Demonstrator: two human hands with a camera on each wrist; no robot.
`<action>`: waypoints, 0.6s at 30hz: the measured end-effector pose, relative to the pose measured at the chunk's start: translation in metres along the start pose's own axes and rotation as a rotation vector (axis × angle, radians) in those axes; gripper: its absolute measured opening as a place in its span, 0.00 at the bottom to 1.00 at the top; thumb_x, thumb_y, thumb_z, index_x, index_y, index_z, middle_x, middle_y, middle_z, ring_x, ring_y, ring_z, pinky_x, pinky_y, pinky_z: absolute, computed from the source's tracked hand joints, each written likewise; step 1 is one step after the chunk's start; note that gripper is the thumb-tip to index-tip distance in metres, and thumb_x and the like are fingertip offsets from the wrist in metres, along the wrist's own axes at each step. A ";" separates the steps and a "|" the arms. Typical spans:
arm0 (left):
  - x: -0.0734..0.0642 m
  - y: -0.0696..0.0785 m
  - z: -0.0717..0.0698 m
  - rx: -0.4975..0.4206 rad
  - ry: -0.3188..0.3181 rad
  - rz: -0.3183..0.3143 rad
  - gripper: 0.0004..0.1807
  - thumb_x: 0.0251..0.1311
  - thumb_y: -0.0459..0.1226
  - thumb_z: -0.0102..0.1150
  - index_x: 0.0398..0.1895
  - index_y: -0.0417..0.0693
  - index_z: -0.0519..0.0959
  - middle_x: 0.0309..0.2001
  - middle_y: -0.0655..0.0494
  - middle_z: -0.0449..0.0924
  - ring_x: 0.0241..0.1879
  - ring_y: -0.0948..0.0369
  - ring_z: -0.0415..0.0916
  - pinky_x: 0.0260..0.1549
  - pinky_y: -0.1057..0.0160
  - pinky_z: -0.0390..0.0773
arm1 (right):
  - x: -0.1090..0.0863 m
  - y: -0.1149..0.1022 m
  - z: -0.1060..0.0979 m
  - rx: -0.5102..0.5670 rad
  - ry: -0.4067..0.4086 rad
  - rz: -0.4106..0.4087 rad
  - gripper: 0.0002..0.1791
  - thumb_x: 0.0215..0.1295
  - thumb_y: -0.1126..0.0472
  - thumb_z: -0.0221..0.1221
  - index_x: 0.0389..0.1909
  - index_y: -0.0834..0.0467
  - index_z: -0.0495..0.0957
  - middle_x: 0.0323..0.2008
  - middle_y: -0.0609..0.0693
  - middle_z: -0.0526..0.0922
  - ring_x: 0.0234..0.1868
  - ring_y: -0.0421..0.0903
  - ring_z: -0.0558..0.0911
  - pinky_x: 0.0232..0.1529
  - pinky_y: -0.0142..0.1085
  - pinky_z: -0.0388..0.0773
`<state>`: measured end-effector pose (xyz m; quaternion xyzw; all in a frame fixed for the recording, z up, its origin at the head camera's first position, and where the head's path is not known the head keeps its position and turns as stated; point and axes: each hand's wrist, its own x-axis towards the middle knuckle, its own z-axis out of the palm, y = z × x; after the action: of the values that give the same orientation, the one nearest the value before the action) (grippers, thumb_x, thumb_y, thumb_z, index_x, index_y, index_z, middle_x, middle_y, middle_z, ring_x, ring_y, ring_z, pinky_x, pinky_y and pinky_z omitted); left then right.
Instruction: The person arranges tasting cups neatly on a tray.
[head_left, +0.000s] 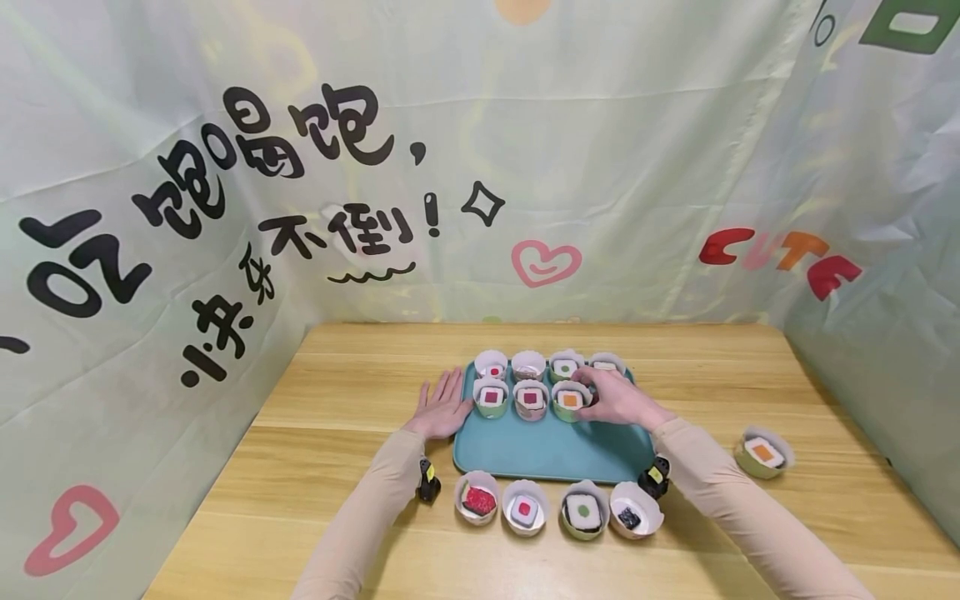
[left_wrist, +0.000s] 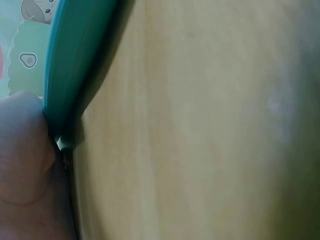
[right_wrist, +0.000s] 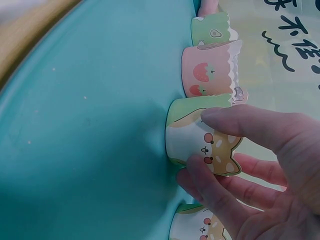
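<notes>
My right hand (head_left: 621,398) holds a paper baking cup (right_wrist: 186,140) between thumb and fingers. The cup has a cartoon animal face on its side and stands upright on the teal tray (head_left: 547,452). Inside it is a sushi-like piece with an orange square (head_left: 570,401) on white. My left hand (head_left: 441,410) lies flat with fingers spread on the table, along the tray's left edge, its thumb right at the rim. To the left of the held cup stand a pink strawberry-print cup (right_wrist: 207,75) and a green cup (head_left: 491,408), both with dark red-centred pieces.
Behind them on the tray runs a back row of cups (head_left: 528,363). In front of the tray several filled cups stand in a row, among them one with a red piece (head_left: 478,500). Another orange-topped cup (head_left: 763,454) sits far right. Printed cloth (head_left: 615,167) encloses the wooden table.
</notes>
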<state>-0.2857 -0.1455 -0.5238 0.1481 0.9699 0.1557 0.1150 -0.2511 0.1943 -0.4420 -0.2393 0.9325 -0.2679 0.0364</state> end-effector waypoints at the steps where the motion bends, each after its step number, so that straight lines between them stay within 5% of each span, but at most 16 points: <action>1: 0.000 0.000 0.000 0.002 0.000 0.001 0.38 0.78 0.54 0.25 0.82 0.47 0.35 0.84 0.54 0.29 0.83 0.54 0.28 0.78 0.42 0.27 | 0.000 0.000 0.000 -0.001 0.000 0.001 0.28 0.53 0.60 0.74 0.52 0.65 0.76 0.45 0.61 0.84 0.35 0.44 0.80 0.38 0.40 0.79; 18: -0.002 0.001 0.000 0.001 0.003 0.002 0.38 0.78 0.54 0.24 0.82 0.48 0.35 0.84 0.54 0.29 0.83 0.54 0.28 0.78 0.42 0.27 | 0.000 0.001 0.001 0.004 -0.006 0.005 0.27 0.53 0.61 0.74 0.53 0.65 0.76 0.45 0.61 0.84 0.34 0.43 0.80 0.37 0.40 0.79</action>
<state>-0.2837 -0.1454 -0.5227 0.1490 0.9700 0.1553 0.1130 -0.2517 0.1945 -0.4432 -0.2377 0.9325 -0.2691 0.0406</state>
